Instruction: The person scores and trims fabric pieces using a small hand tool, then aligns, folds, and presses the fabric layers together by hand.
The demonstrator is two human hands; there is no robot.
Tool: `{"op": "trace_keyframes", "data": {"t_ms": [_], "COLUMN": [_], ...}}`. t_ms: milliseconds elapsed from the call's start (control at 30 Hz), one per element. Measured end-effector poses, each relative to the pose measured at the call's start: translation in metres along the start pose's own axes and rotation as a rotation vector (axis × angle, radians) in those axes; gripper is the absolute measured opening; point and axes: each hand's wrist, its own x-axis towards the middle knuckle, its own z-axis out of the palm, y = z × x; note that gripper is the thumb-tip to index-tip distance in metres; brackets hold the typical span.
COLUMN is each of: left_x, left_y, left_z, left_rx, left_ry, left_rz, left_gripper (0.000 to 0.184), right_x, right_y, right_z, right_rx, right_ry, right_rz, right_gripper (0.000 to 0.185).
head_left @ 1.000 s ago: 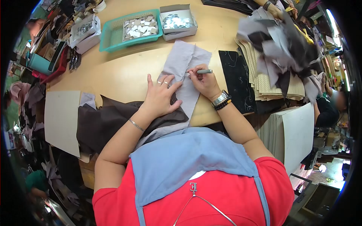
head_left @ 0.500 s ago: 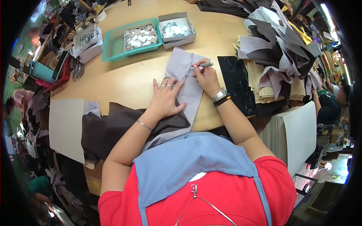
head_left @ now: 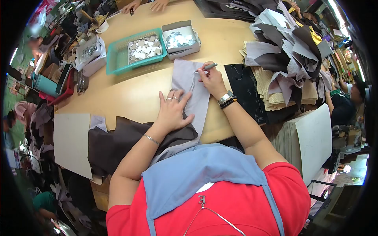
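Note:
A strip of light grey-lilac fabric [head_left: 199, 102] lies lengthwise on the table in front of me, a seam or fold running along it. My left hand [head_left: 172, 110] rests on the strip's left side with fingers spread, pressing it against the tabletop. In my right hand [head_left: 212, 82] is a grey pen [head_left: 210, 67], pinched between thumb and fingers. Its tip is close to the fabric's far right part; whether it touches, I cannot tell. Dark brown fabric [head_left: 118, 141] is bunched under my left forearm and reaches to the strip.
A teal basket [head_left: 114, 63] with small pale pieces and a cardboard box [head_left: 189, 50] of shiny pieces stand beyond the strip. Black fabric [head_left: 244, 90] and piled cloth scraps [head_left: 291, 51] lie to the right. Another person's hands [head_left: 159, 5] show at the far edge.
My right hand with the pen has shifted towards the fabric's far end, and the pen tilts up more. My left hand stays put. Another person's hands have come into view at the top.

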Motion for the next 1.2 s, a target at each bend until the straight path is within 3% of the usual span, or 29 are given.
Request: {"op": "trace_keyframes", "data": {"t_ms": [200,300,533,867,1200], "left_x": [-0.001,-0.001,0.015,0.050,0.044], "left_y": [-0.001,0.000,-0.004,-0.005,-0.006], "left_z": [0.002,0.001,0.005,0.005,0.007], "left_rx": [-0.018,-0.028,-0.005,0.135,0.170], "left_ry": [0.007,0.012,0.026,0.031,0.077], "left_rz": [0.000,-0.009,-0.026,0.031,-0.041], "left_gripper": [0.076,0.077,0.077,0.074,0.074], "right_x": [0.028,0.026,-0.003,-0.002,-0.006], "right_y": [0.015,0.014,0.028,0.033,0.020], "right_z": [-0.007,-0.007,-0.004,0.000,-0.002], "right_rx": [0.030,0.227,0.381,0.349,0.176], "right_ry": [0.039,0.080,0.004,0.033,0.032], "right_rz": [0.134,0.189,0.015,-0.005,-0.043], "right_gripper": [0.019,0.020,0.021,0.018,0.020]}}
